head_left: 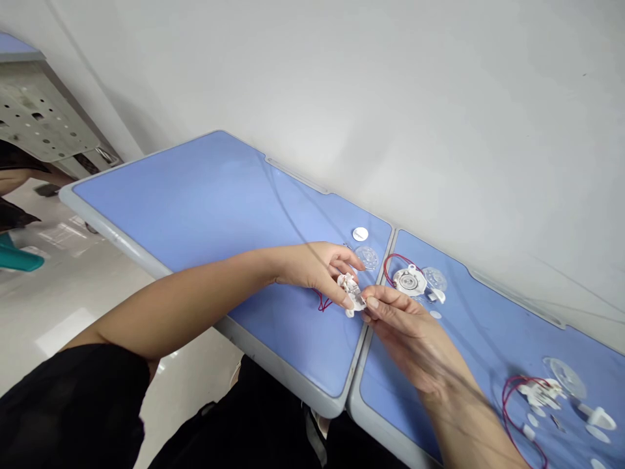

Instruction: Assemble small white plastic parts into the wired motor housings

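My left grip (310, 270) pinches the small white plastic part (350, 292) trailing a red wire (322, 303), my right grip (398, 332) pressed against its edge, steadying it above the blue bench (219, 195)

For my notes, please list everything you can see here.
blue grey-rimmed desks: 2, blue, side by side at wall
white plastic round cap: 1, white, far edge, left desk
clear plastic discs: 3, transparent, on both desks
white plastic hub with red wire: 1, white, red, right desk
small white plastic parts with red wire: several, white, red, right desk corner
perforated metal panel: 1, grey, far left
white plastic part with red wire: 1, white, red, between the hands
left hand: 1, bare, holding that part
right hand: 1, bare, at its edge
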Demonstrator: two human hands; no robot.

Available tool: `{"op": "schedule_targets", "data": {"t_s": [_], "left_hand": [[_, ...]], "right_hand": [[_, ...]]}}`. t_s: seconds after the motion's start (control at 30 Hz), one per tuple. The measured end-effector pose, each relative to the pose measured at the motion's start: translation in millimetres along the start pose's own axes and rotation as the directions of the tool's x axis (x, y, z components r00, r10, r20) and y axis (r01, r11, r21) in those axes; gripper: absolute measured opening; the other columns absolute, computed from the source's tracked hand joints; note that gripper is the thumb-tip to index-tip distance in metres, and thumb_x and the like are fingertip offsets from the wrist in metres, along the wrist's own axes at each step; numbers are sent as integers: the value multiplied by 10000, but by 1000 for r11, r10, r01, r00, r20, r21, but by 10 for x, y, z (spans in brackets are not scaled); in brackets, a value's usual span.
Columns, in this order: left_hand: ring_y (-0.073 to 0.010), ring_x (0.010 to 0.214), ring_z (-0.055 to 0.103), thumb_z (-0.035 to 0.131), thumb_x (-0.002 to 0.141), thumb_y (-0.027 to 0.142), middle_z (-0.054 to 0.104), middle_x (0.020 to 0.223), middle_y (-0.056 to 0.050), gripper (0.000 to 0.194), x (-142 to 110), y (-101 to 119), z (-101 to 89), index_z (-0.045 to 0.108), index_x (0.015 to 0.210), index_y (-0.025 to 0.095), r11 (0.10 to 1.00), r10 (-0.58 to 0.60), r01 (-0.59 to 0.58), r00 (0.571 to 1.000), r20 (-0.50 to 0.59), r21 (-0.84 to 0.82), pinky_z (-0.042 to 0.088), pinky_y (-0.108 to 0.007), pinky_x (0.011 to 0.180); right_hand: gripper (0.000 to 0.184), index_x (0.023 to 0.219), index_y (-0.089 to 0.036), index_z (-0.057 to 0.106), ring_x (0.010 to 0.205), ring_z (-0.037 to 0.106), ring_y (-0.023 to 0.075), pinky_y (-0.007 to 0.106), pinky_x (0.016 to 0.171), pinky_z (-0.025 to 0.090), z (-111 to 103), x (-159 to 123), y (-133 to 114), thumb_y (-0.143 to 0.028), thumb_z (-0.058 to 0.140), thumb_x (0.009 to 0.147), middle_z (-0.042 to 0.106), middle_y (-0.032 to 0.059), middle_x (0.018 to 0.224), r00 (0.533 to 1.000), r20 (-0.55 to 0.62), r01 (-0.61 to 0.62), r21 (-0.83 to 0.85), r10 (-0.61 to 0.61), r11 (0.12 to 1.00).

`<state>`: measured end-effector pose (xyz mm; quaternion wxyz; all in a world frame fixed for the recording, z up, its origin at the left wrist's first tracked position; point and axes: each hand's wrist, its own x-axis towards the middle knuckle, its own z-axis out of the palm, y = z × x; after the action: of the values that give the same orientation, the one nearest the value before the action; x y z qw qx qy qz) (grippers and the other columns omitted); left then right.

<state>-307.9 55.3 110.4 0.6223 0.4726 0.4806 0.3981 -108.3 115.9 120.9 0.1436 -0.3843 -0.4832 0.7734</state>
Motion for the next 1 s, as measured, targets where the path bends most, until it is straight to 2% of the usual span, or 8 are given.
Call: {"op": "schedule_targets", "data": {"t_s": [0.13,0.27,0.43,0.57,0.63,0.77,0.87,1.0], "left_hand": [[-157,762,677,861,525,221,614,1145,-139,733,-6,15,2,540,1179,148,1000,-3,3,1000,0,-5,545,-303,651],[-153,724,672,854,530,201,579,1208,-171,764,-18,37,12,517,1214,149,999,-26,26,1000,7,-21,549,-303,600],[-161,758,666,832,558,172,557,1233,-167,788,-21,42,30,481,1264,170,998,-50,50,999,14,-39,548,-295,577],[-186,825,670,839,540,160,580,1186,-140,794,-12,29,41,493,1255,175,998,-38,39,999,17,-57,550,-299,600],[-185,812,674,844,536,164,589,1174,-138,795,-12,26,41,498,1252,172,998,-30,31,999,19,-61,550,-309,609],[-164,780,674,848,548,178,583,1207,-157,761,-19,35,31,511,1229,154,999,-8,8,1000,6,-50,552,-316,634],[-153,781,671,843,556,168,578,1219,-160,737,-21,43,24,511,1214,147,998,-8,8,1000,0,-59,550,-303,635],[-151,787,668,848,550,164,577,1203,-145,728,-17,48,28,507,1194,151,996,-8,10,1000,14,-85,552,-305,642]], "right_hand": [[233,756,-204,734,753,499,146,305,769,372,-2,8,10,-363,840,623,644,5,772,1000,-3,27,-54,-28,998],[208,757,-224,725,807,531,174,332,816,369,-24,30,36,-390,809,665,654,11,779,991,-3,128,-181,-130,975],[187,763,-254,715,774,526,163,320,770,378,-45,33,63,-428,765,716,629,-5,759,965,3,247,-342,-262,907],[190,756,-256,712,712,493,148,305,713,371,-29,29,64,-436,759,719,573,-16,701,946,-14,291,-403,-324,868],[196,754,-249,714,727,502,153,306,724,376,-19,29,58,-425,779,695,591,-10,714,955,-27,268,-347,-295,899],[232,748,-219,725,748,519,154,299,748,396,-8,23,27,-375,834,615,632,2,756,994,-29,103,-69,-105,992],[236,753,-200,737,676,486,116,266,681,395,-6,11,2,-329,850,591,617,-10,730,1000,-3,2,62,-2,998],[186,754,-200,742,672,472,105,249,649,391,5,1,-16,-307,831,631,615,-9,741,999,35,-33,97,29,995]]}}
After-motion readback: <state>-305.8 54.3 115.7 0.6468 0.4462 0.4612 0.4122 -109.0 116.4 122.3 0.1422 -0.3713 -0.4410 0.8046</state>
